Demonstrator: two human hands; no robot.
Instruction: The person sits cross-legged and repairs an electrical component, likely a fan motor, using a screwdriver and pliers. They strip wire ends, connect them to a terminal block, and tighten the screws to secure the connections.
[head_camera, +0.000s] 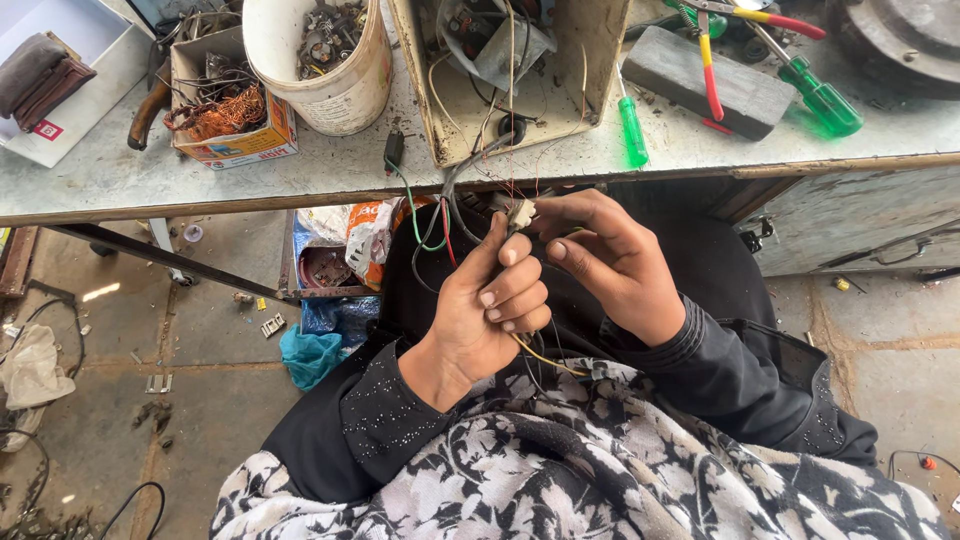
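Observation:
My left hand (480, 315) is closed around a bundle of thin wires (440, 215), green, red, black and yellow, that run up to the open metal housing (510, 70) on the workbench. A small white plastic connector (520, 213) sits at the top of the bundle, between both hands. My right hand (605, 255) pinches that connector with thumb and forefinger. Both hands are held just below the bench's front edge, above my lap.
On the grey workbench (330, 165) stand a white bucket of metal parts (325, 55), a cardboard box with copper wire (225, 105), green-handled screwdrivers (632, 130), red-and-yellow pliers (712, 70) and a dark block (710, 80). Bags and scraps lie on the floor (330, 290) underneath.

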